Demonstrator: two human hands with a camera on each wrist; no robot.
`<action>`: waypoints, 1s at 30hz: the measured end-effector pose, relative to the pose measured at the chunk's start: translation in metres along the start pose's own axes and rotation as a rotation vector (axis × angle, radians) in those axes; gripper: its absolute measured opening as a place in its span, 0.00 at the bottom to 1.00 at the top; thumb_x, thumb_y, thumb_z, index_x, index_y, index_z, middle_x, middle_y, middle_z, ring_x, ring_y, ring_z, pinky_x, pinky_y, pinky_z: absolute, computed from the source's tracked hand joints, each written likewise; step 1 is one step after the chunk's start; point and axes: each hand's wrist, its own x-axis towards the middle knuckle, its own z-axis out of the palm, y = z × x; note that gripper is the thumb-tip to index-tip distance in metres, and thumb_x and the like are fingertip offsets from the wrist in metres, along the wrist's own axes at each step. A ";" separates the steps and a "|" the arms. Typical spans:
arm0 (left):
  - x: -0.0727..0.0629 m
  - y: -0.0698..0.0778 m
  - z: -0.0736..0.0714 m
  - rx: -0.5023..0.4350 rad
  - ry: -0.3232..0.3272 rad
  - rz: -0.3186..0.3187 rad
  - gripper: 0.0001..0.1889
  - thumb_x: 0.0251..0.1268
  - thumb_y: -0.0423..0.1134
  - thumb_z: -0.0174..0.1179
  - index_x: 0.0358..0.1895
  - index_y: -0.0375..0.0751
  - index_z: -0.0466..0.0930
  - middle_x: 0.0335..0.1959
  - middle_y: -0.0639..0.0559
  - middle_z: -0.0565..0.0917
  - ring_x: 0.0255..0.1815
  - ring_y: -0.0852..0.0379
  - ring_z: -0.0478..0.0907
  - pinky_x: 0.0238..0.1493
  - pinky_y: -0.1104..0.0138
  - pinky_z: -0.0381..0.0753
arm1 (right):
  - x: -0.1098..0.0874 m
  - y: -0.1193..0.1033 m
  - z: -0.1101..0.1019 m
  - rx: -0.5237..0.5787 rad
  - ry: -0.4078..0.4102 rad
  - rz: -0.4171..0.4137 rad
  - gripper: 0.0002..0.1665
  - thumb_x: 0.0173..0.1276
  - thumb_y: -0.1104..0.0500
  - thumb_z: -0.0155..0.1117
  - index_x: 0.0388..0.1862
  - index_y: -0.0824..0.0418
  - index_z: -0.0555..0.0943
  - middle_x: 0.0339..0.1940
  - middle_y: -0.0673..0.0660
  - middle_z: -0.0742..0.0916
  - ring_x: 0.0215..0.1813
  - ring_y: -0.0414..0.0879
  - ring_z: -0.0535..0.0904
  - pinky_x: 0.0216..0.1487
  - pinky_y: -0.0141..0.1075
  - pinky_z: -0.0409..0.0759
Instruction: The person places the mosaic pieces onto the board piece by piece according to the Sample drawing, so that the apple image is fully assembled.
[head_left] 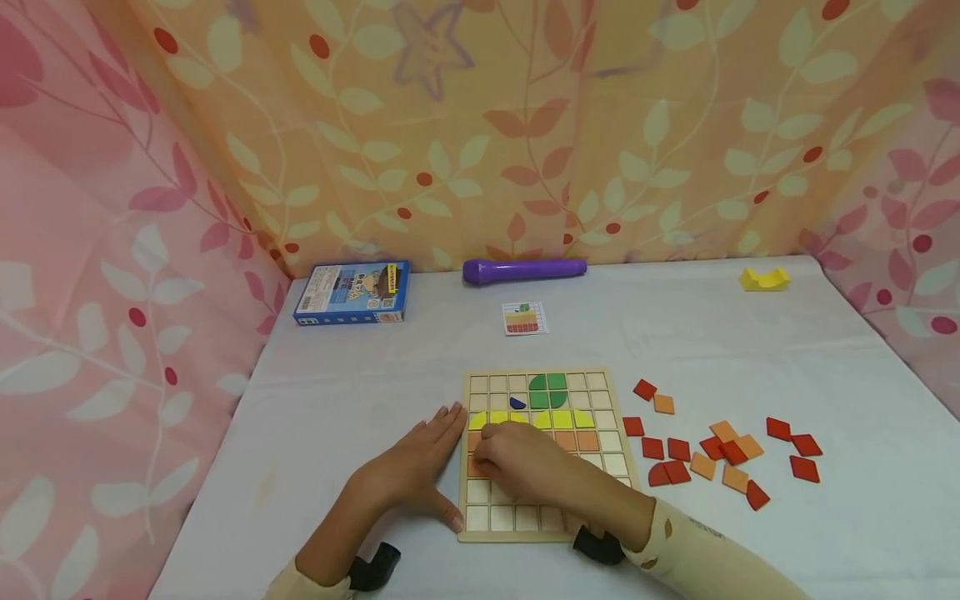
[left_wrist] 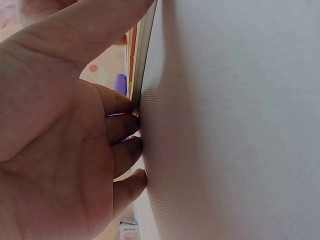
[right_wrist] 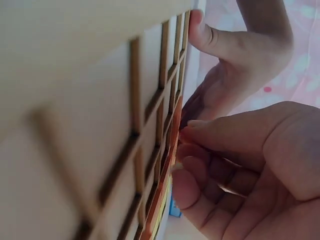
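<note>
In the head view a wooden grid board (head_left: 527,518) lies on the table with green, yellow, orange and dark blue tiles in its cells. My left hand (head_left: 408,467) rests at the board's left edge, fingers extended near the upper part and thumb at the lower corner. Over the board's left side, my right hand (head_left: 525,458) pinches a small orange tile (right_wrist: 184,135) between thumb and fingertips, just at the grid surface. The hand hides several cells. Green tiles (head_left: 548,390) and a row of yellow tiles (head_left: 562,419) sit above it.
Loose red tiles (head_left: 806,469) and orange tiles (head_left: 702,466) lie scattered right of the board. Behind it are a pattern card (head_left: 525,318), a purple microphone-shaped object (head_left: 525,271), a blue box (head_left: 352,293) and a yellow holder (head_left: 764,280). Patterned curtains enclose the table.
</note>
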 end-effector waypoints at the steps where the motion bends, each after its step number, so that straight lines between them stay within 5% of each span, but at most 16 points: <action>1: 0.000 0.000 0.000 0.001 0.001 -0.002 0.76 0.27 0.67 0.80 0.82 0.41 0.44 0.82 0.47 0.46 0.82 0.48 0.40 0.77 0.50 0.46 | -0.004 0.002 -0.001 0.006 0.001 0.004 0.06 0.65 0.67 0.68 0.31 0.58 0.87 0.25 0.43 0.76 0.27 0.36 0.69 0.30 0.28 0.72; 9: 0.002 0.001 0.003 0.011 0.017 -0.022 0.77 0.24 0.67 0.81 0.82 0.41 0.45 0.82 0.47 0.46 0.82 0.48 0.40 0.77 0.51 0.47 | -0.050 0.037 -0.028 0.039 0.006 0.118 0.09 0.62 0.68 0.68 0.28 0.55 0.86 0.26 0.41 0.77 0.29 0.36 0.71 0.32 0.31 0.75; 15: 0.001 0.002 0.003 0.008 0.018 -0.025 0.77 0.24 0.67 0.82 0.81 0.40 0.46 0.82 0.46 0.47 0.82 0.48 0.40 0.77 0.50 0.48 | -0.093 0.079 -0.066 0.091 0.020 0.327 0.08 0.61 0.68 0.69 0.31 0.54 0.85 0.28 0.43 0.80 0.31 0.39 0.73 0.31 0.34 0.75; 21: 0.002 0.001 0.004 -0.004 0.006 -0.031 0.77 0.24 0.67 0.81 0.82 0.41 0.45 0.82 0.47 0.45 0.82 0.49 0.39 0.77 0.51 0.47 | -0.131 0.118 -0.097 0.167 0.032 0.543 0.11 0.65 0.63 0.69 0.46 0.62 0.84 0.31 0.50 0.80 0.32 0.45 0.74 0.29 0.37 0.77; 26: 0.002 0.000 0.004 -0.005 0.013 -0.041 0.77 0.23 0.67 0.82 0.82 0.41 0.45 0.82 0.47 0.46 0.82 0.48 0.39 0.77 0.50 0.47 | -0.143 0.138 -0.102 0.151 0.017 0.647 0.20 0.65 0.61 0.68 0.55 0.66 0.81 0.33 0.53 0.80 0.34 0.48 0.73 0.29 0.39 0.77; 30: 0.002 0.001 0.004 -0.008 0.013 -0.041 0.77 0.23 0.67 0.82 0.82 0.41 0.45 0.82 0.48 0.46 0.82 0.48 0.39 0.77 0.49 0.47 | -0.143 0.146 -0.096 0.139 0.006 0.672 0.18 0.64 0.62 0.68 0.52 0.64 0.83 0.33 0.54 0.80 0.36 0.50 0.74 0.32 0.40 0.78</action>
